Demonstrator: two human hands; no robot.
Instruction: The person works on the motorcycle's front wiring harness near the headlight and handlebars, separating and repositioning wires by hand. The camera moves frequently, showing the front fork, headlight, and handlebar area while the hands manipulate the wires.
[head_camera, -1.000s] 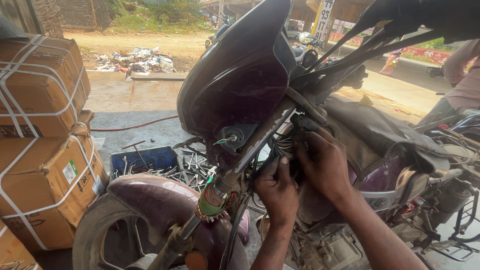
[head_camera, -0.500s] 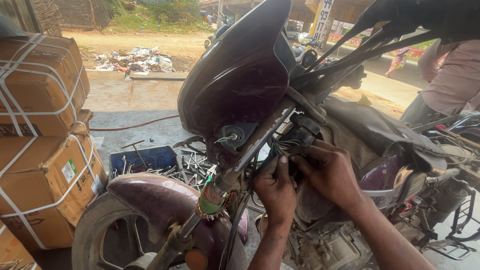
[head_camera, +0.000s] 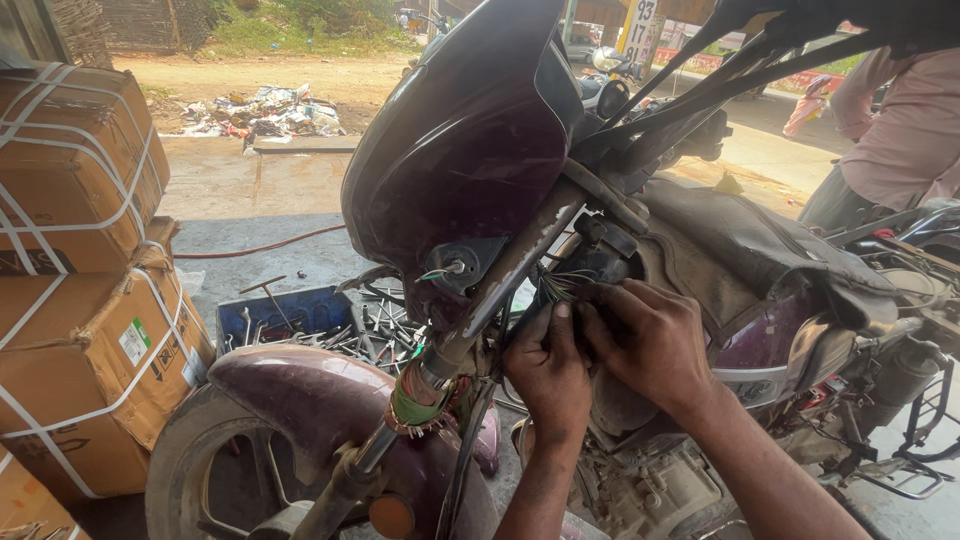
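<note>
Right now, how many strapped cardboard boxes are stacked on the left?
3: top box, middle box beneath it, and a corner of a third at bottom left. More may be hidden off-frame.

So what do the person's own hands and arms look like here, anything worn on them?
Both are bare. The left hand and right hand wear no gloves, and no rings or watch show. Both forearms are uncovered as far as the picture reaches, with no sleeve in view. The fingers and knuckles look smudged with dark grime, and the nails are short.
</note>
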